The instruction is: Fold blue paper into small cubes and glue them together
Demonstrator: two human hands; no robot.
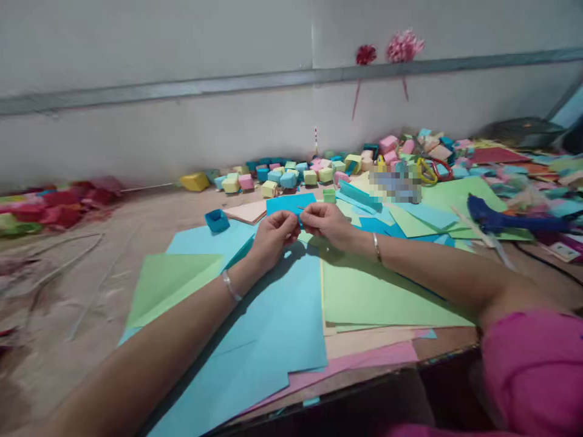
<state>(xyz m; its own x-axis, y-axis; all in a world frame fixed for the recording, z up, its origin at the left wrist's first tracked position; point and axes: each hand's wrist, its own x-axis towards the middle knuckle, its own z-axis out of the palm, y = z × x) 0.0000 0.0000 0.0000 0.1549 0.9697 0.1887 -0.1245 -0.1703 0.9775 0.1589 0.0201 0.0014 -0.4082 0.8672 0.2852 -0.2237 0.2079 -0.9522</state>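
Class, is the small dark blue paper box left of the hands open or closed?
Open: the blue box shows a hollow inside, with no lid over it.

A: Hands?
B: Two, clock read from mid-view: left hand point(274, 238) and right hand point(328, 224), both at centre. Thin piece point(301, 208) at the right fingertips: one.
A: Bracelets?
B: Two: left bracelet point(231, 286) towards eight, right bracelet point(376, 247) between three and four.
A: Pompoms?
B: Two, at one o'clock: dark red pompom point(366, 54), pink pompom point(404, 46).
A: Glue gun?
B: One blue glue gun point(514, 220), at three.
A: Open boxes?
B: One blue box point(217, 222) near nine; others cannot be confirmed.
A: Paper cubes point(288, 180)?
B: Over a dozen at twelve; overlap prevents an exact tally.
A: Paper sheets point(273, 334)?
B: Several, six o'clock, overlapping; number undetermined.
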